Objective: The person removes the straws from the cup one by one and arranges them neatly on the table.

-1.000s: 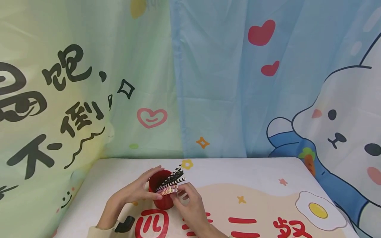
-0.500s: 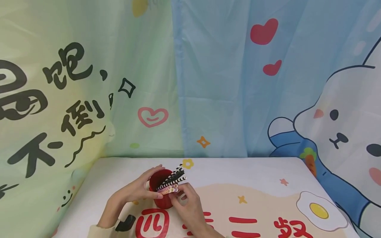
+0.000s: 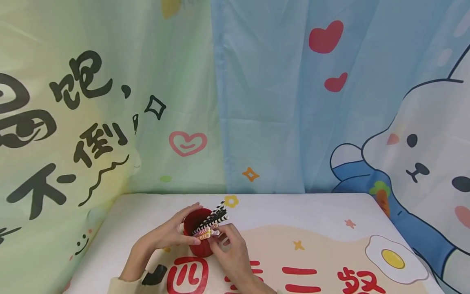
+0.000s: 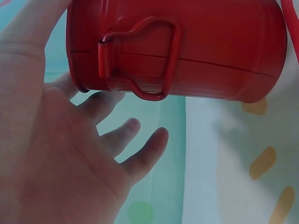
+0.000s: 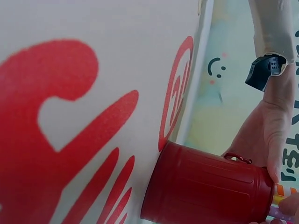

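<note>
A red metal bucket (image 3: 202,250) with a small wire side handle (image 4: 170,56) stands on the table. Out of its mouth lean black-and-white paper straws (image 3: 216,216) and, nearer the front, several pastel striped straws (image 3: 204,233). My left hand (image 3: 165,234) holds the bucket by its rim, thumb in front and fingers round the back; two fingers extend free of it in the left wrist view. On the other side, my right hand (image 3: 233,253) pinches at the pastel straws with thumb and index finger. Most of that hand lies outside the right wrist view, and the straws' lower ends are hidden.
The table cover (image 3: 323,241) is white and beige with red characters and a printed fried egg (image 3: 393,259). A printed curtain (image 3: 264,122) hangs behind the table. A black device (image 3: 154,275) is on the left wrist.
The pastel straws have shifted and spread slightly at the rim, a pale purple one now lying toward my right fingers. Both hands and the bucket stay almost in place.
</note>
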Demonstrator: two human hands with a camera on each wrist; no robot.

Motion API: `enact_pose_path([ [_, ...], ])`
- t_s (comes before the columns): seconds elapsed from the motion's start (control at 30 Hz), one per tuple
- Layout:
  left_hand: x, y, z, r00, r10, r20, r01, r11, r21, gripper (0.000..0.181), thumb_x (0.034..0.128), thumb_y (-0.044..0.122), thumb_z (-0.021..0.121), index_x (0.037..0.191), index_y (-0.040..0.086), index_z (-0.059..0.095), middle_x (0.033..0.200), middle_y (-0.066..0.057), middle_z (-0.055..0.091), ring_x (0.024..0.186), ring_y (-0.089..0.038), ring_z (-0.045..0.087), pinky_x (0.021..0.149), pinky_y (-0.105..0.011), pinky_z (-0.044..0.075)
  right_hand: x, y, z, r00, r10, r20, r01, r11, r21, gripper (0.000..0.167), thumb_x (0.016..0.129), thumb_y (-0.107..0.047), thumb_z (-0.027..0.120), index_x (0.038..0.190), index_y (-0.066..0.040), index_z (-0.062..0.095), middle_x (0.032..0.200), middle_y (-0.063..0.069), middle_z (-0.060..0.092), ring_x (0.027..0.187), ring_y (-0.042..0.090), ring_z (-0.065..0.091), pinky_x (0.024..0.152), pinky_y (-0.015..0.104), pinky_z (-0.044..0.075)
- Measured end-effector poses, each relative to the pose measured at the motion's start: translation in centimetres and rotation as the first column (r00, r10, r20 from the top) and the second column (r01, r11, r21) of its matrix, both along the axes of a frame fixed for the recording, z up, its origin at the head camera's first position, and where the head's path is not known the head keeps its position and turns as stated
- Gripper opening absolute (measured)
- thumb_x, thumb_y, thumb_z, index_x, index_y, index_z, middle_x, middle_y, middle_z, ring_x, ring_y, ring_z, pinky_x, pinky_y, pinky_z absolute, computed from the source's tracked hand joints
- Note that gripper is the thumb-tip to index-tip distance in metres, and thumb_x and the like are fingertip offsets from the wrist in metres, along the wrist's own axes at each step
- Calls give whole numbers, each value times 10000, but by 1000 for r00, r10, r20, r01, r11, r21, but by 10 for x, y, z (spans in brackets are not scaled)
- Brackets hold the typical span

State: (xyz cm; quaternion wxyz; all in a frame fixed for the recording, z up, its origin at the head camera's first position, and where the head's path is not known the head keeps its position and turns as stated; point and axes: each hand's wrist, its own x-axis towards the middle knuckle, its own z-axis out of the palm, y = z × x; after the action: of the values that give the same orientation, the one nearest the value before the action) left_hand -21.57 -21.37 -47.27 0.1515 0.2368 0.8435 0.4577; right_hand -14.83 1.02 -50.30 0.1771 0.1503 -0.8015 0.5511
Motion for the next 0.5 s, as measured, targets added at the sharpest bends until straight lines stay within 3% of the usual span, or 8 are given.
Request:
enact_pose_path([
  [0.23, 1, 0, 0, 1000, 4, 11, -4, 1000, -4, 940, 786, 365, 843, 1559, 230, 325, 1609, -126, 328, 1493, -421, 252, 1106, -708, 308, 1, 1, 2, 999, 10, 44, -9, 1000, -10, 274, 887, -160, 768, 1112, -273, 660, 1014, -162, 602, 875, 82, 598, 725, 259, 561],
  [0.5, 0, 0, -1, 1000, 1, 13, -1, 1000, -4, 942, 791, 361, 841, 1563, 213, 322, 1625, -134, 299, 1501, -428, 234, 1108, -707, 306, 2, 5, 7, 1000, -6, 28, 6, 1000, -7, 265, 878, -120, 762, 1064, -267, 645, 1005, -168, 600, 873, 57, 594, 723, 265, 563],
])
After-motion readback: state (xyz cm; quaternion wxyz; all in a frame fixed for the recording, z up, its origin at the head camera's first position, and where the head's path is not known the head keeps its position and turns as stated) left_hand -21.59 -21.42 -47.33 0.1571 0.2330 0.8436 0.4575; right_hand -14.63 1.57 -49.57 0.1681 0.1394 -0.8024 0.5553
